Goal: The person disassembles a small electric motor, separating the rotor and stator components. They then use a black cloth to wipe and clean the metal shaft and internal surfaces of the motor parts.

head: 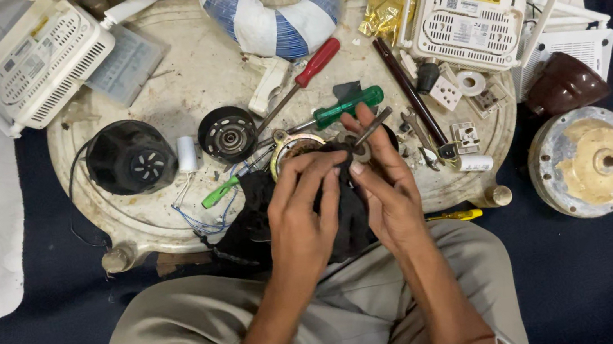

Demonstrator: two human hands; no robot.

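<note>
Cream-white tabletop [199, 76], round and cluttered: white routers [43, 61], black motor housing [129, 157], red screwdriver [309, 69], green screwdriver [345, 106]. At near edge, over lap: black cloth [251, 227] clamped in left hand [303, 220]; right hand [383, 185] pinching thin metal tool [373, 127] against small metal part [295, 148]. Likely risk: tool slipping off, part dropping among loose bits.

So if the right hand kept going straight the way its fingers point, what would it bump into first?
Probably the green-handled screwdriver just beyond the right hand, whose fingers point up the round cream table. Depth is hard to judge, so it might pass above it.
</note>
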